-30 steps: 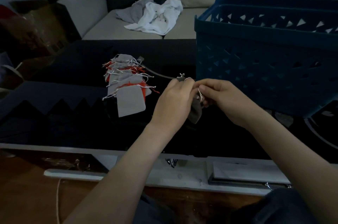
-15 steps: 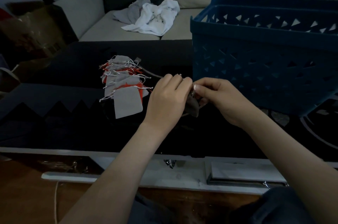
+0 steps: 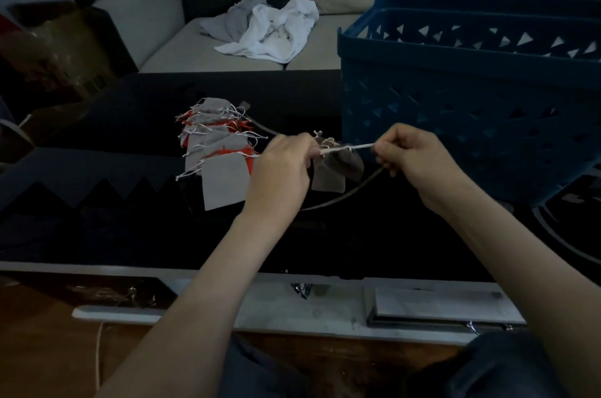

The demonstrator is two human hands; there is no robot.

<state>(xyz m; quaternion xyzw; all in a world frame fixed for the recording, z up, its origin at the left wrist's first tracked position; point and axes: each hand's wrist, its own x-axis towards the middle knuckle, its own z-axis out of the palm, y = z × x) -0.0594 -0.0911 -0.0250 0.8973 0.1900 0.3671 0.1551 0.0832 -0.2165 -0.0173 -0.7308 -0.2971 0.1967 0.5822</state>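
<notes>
I am watching the left hand (image 3: 283, 170) pinching one end of a white drawstring (image 3: 356, 147), fingers curling round the cord, while the right hand (image 3: 411, 163) is pinching the other end. The cord is running taut between the two hands. A small grey pouch (image 3: 346, 165) is hanging from it, bunched at its top, above the middle of the dark bench (image 3: 374, 235). Just left of the left hand, a pile of grey and orange pouches (image 3: 221, 153) is lying on the bench. A blue basket (image 3: 455, 111) is standing at the right, just beyond the right hand.
</notes>
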